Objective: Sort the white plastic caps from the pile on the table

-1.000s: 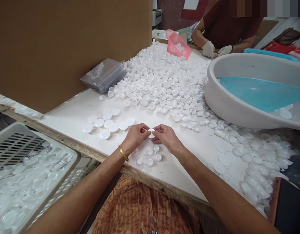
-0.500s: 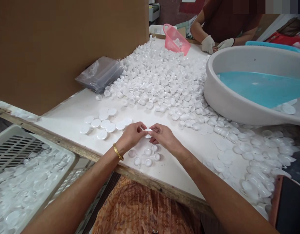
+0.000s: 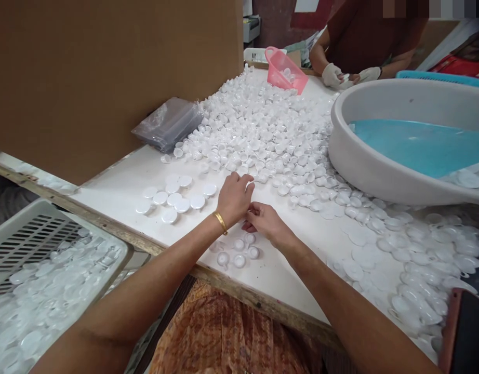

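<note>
My left hand is raised over the table, palm turned away, its fingers loosely bent and apart with nothing visible between them. Close beside its wrist side, my right hand has its fingertips pinched together; whatever they hold is hidden behind the hands. Just below lie several small white plastic caps, set close together. To the left of my hands is a group of larger round white lids lying flat. Beyond my fingers begins a broad heap of small white plastic pieces.
A grey basin with a blue inside stands at the right. A pink scoop, plastic-wrapped packs and a cardboard sheet are farther back. A phone lies front right; a crate stands lower left. Across the table, a person wears gloves.
My left hand has turned over and moved right and up, over my right fingers. The white lid held between both hands is now out of sight. The view has shifted slightly.
</note>
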`<act>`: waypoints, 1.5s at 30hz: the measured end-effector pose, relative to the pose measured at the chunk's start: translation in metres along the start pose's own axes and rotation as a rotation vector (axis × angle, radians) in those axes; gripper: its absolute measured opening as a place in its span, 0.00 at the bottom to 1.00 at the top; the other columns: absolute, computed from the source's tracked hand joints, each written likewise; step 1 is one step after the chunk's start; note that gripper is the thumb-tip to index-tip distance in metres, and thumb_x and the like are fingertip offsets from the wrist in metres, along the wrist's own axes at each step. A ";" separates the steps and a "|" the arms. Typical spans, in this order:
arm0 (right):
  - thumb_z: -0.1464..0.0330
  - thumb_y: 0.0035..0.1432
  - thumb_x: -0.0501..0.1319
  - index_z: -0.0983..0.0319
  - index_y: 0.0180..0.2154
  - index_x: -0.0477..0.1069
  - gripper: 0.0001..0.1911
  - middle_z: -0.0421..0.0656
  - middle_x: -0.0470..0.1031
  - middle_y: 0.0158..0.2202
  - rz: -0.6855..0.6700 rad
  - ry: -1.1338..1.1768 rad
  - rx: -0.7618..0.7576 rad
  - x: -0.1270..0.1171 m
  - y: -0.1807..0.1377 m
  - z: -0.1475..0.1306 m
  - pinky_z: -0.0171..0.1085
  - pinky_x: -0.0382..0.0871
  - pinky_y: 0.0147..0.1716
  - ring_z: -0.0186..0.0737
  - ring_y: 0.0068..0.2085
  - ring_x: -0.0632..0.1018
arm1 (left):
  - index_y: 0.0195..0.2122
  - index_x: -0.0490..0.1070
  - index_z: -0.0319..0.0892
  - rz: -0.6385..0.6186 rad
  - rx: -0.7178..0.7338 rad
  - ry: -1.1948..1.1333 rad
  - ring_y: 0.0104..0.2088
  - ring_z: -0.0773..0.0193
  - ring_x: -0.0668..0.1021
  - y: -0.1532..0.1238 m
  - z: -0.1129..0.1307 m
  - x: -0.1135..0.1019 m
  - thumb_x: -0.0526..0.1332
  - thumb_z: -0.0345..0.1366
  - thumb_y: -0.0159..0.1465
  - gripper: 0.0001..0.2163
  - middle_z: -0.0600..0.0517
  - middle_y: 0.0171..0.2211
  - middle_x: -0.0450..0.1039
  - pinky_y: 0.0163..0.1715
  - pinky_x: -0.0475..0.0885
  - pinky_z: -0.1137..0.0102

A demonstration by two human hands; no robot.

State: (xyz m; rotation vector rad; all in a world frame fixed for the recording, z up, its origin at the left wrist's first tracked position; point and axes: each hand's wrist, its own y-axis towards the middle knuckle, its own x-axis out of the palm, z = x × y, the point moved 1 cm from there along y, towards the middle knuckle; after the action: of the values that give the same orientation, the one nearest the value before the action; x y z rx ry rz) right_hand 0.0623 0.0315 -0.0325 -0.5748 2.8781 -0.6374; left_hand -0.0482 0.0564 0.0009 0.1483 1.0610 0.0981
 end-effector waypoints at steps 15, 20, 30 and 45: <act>0.78 0.52 0.55 0.64 0.29 0.69 0.06 0.42 0.75 0.26 -0.045 0.085 0.031 -0.006 -0.001 0.007 0.31 0.73 0.29 0.34 0.29 0.78 | 0.60 0.53 0.57 -0.092 0.091 0.308 0.48 0.52 0.60 0.005 -0.008 0.029 0.45 0.43 0.65 0.21 0.44 0.50 0.56 0.44 0.58 0.57; 0.77 0.51 0.54 0.63 0.28 0.69 0.06 0.42 0.76 0.24 -0.031 0.066 0.036 -0.006 0.002 0.010 0.33 0.74 0.28 0.36 0.28 0.78 | 0.61 0.48 0.61 -0.121 0.134 0.335 0.51 0.50 0.59 0.007 -0.009 0.033 0.45 0.43 0.65 0.22 0.45 0.55 0.52 0.46 0.56 0.55; 0.77 0.51 0.54 0.63 0.28 0.69 0.07 0.40 0.75 0.20 0.010 -0.006 0.044 -0.004 0.005 0.011 0.33 0.73 0.26 0.37 0.26 0.78 | 0.60 0.52 0.57 -0.122 0.139 0.317 0.50 0.53 0.60 0.006 -0.008 0.033 0.45 0.41 0.66 0.21 0.46 0.50 0.58 0.49 0.54 0.55; 0.64 0.56 0.56 0.61 0.31 0.71 0.09 0.42 0.74 0.30 0.332 -0.664 -0.032 -0.144 -0.115 -0.009 0.32 0.66 0.26 0.36 0.30 0.75 | 0.59 0.55 0.57 -0.019 -0.025 0.395 0.47 0.48 0.60 -0.011 -0.046 -0.021 0.37 0.53 0.64 0.25 0.45 0.48 0.59 0.45 0.57 0.52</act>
State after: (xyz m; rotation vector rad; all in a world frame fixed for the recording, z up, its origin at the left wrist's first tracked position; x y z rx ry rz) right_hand 0.2307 -0.0045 0.0326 -0.2335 2.2776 -0.2756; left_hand -0.0988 0.0460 -0.0047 0.0976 1.4546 0.1269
